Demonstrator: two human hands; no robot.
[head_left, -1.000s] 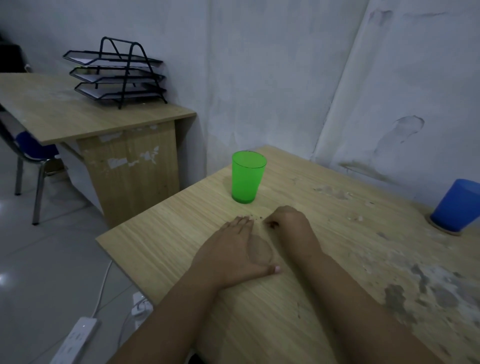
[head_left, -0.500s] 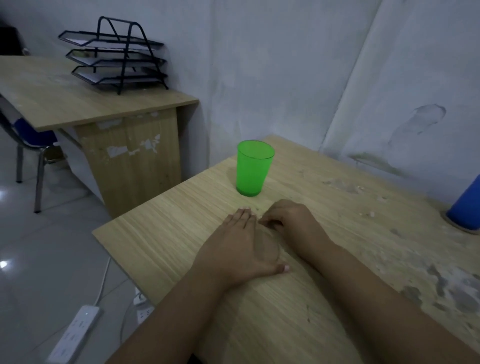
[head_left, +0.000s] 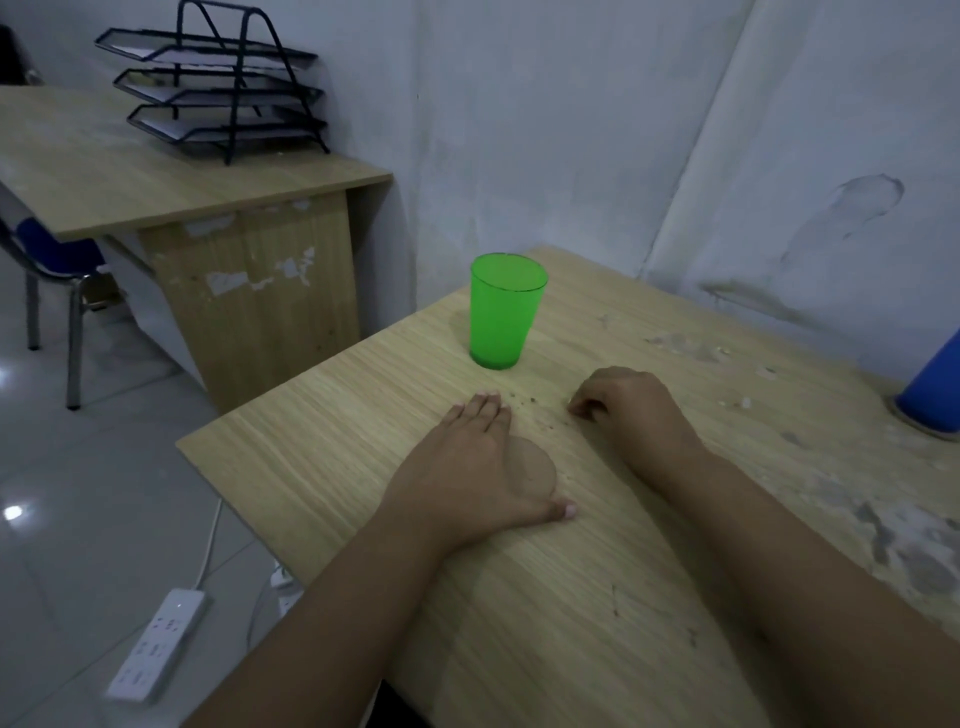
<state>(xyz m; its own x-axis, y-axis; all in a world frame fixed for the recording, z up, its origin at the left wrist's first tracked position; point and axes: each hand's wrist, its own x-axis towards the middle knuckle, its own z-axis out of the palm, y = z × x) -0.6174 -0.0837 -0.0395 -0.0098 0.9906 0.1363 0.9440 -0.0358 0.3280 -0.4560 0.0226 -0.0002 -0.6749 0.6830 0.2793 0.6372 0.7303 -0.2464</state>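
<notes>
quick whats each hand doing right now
Left hand: open, flat on the round tan disc on the wooden table.
Right hand: fingers curled on the table; cannot tell if it pinches anything.

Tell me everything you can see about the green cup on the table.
The green cup is a translucent, plastic-looking tumbler, wider at its open rim than at its base. It stands upright on the wooden table, near its left edge, beyond the left hand and the right hand. Only the table touches it. It looks empty.
</notes>
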